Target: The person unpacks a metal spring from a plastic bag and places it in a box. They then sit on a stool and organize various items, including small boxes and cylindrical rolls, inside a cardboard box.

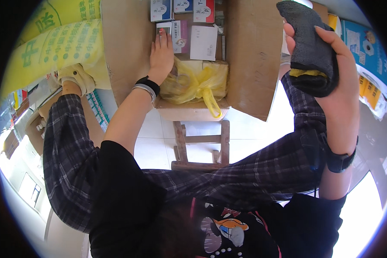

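My left hand [162, 55] reaches into an open cardboard box [251, 58], its fingers resting on a small box [164, 25] near the left wall. My right hand [340, 61] is raised beyond the right flap, gripping a folded dark grey cloth [312, 38] with a yellow strip showing in its fold. Inside the cardboard box lie a white carton [203, 43], a purple-and-white carton [180, 37], a red-and-white carton [204, 11] and blue-and-white cartons [161, 11]. A knotted yellow plastic bag [193, 82] lies at the near end, partly over pale boxes.
A wooden stool [202, 139] stands between my legs, just below the cardboard box. Yellow printed sacks [61, 45] are at the upper left, above my shoe [75, 77]. Blue packaging [367, 51] and orange-and-white packs [371, 92] stand at the right.
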The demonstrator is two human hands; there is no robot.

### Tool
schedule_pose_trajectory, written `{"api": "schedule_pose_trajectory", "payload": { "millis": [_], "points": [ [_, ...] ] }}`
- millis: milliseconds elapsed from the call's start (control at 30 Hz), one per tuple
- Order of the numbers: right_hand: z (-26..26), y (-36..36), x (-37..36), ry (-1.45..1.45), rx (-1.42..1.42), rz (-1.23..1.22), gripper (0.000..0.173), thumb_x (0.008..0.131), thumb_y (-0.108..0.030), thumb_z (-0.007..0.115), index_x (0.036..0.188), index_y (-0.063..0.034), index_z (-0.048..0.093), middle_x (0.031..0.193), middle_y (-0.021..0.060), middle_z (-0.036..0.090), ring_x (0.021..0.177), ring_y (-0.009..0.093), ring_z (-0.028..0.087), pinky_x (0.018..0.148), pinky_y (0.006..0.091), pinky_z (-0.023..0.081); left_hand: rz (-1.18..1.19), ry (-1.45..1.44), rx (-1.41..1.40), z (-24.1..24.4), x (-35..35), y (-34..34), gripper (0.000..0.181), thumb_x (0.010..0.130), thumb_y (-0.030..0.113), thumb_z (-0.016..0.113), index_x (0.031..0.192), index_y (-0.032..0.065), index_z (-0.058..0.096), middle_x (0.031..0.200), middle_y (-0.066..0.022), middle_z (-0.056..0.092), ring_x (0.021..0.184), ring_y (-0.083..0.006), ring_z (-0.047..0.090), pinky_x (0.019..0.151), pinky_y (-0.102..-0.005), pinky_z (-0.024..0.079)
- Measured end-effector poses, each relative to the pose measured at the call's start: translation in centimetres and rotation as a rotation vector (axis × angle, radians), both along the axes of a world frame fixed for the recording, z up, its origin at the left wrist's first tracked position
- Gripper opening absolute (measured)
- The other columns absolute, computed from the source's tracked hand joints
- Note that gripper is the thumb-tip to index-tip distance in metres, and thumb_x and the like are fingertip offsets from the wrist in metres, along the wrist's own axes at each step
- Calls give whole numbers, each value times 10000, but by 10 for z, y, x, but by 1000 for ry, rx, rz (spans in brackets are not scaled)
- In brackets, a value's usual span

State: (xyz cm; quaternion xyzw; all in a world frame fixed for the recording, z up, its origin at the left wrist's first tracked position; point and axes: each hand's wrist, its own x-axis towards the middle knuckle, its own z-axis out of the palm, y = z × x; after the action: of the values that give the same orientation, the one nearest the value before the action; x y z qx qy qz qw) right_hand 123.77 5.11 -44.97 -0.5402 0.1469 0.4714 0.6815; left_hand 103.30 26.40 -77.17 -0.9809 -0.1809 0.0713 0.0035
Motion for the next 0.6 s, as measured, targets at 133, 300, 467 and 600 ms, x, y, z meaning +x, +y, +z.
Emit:
{"api": "schedule_pose_trajectory", "payload": {
  "millis": [133, 300, 467, 600],
  "points": [
    [-11, 0, -2, 30, 45, 6, 426, 845, -138, 437, 1195, 87, 346, 1061, 231, 550, 916, 297, 598, 790, 324, 510, 30, 25, -28, 1, 7, -8, 484, 845, 93, 418, 1312, 27, 309, 1423, -145, 172, 1261, -389, 254, 969, -426, 350],
    [-11, 4, -4, 36, 2, 37, 382, 871, -153, 433, 1175, 65, 357, 1036, 194, 568, 842, 235, 625, 719, 287, 531, -97, 272, 77, 17, 7, -11, 490, 820, 89, 436, 1294, 7, 345, 1438, -113, 115, 1245, -396, 271, 955, -379, 374],
    [-9, 6, -4, -62, -89, 16, 371, 852, -165, 485, 1141, 53, 406, 1012, 184, 569, 852, 236, 619, 728, 291, 528, -17, 422, 152, 15, 17, -8, 455, 841, 106, 443, 1290, 47, 394, 1458, -70, 69, 1268, -404, 222, 963, -417, 354],
    [-4, 14, -7, -176, -173, -8, 359, 830, -173, 530, 1109, 36, 445, 974, 167, 574, 868, 230, 613, 738, 288, 526, -17, 369, -5, 5, 16, 5, 478, 838, 131, 440, 1299, 31, 363, 1457, -85, 79, 1271, -405, 225, 959, -434, 350]
  ]
}}
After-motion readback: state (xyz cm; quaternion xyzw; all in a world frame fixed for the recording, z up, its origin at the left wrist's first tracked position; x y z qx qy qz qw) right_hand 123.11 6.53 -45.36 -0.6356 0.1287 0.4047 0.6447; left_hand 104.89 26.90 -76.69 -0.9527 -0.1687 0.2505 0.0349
